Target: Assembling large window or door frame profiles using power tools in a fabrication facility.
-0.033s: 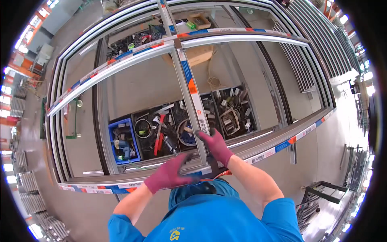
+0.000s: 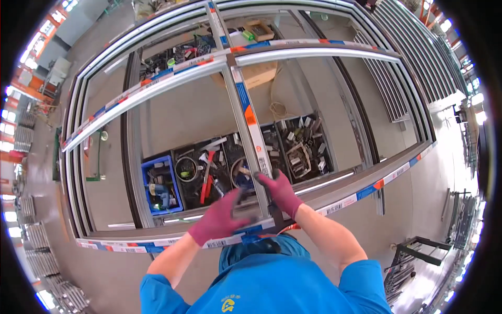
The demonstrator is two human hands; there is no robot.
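Note:
Both my hands wear maroon gloves with dark fingertips, over a large aluminium window frame (image 2: 334, 189) lying flat. My left hand (image 2: 219, 219) is open just left of where the crossbar (image 2: 252, 133) meets the frame's near rail. Its thumb and forefinger are spread, with nothing visible between them. On the other side, my right hand (image 2: 284, 194) is at the crossbar's near end, thumb over the bar's face and forefinger stretched up beside it. Its other fingers are hidden. Blue, white and orange printed tape covers the rails.
Beneath the frame are a blue crate (image 2: 179, 180) with a power drill (image 2: 159, 192), and black bins (image 2: 312, 125) of metal parts. A red-handled tool (image 2: 207, 178) lies in one bin. A cardboard box (image 2: 261, 75) sits farther back. Stacked long profiles (image 2: 418, 52) stand at right, a black metal stand (image 2: 426, 248) nearer.
My left hand has shifted slightly away from me, up over the near rail. My right hand stays almost in place at the crossbar.

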